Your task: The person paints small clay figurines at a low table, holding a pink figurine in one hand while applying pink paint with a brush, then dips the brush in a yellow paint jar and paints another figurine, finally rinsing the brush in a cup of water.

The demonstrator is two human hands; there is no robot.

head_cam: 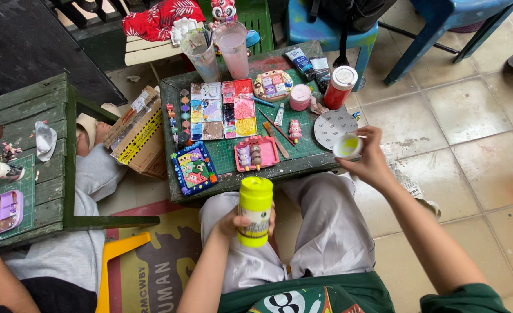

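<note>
Our left hand [236, 223] grips the yellow bottle [255, 210], lid on, below the bench [294, 163]. Our right hand [368, 159] pinches a small cup [347, 145], already yellow inside.

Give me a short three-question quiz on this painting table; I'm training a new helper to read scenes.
1. True or false: the left hand holds the yellow bottle upright over the lap.
2. What does the right hand hold? A) a paintbrush B) a small white cup C) a red jar
3. Fill in: the yellow bottle's cap is ___ (on/off).

Key:
1. True.
2. B: the small white cup, with yellowish paint inside, at the green table edge.
3. On.
</note>
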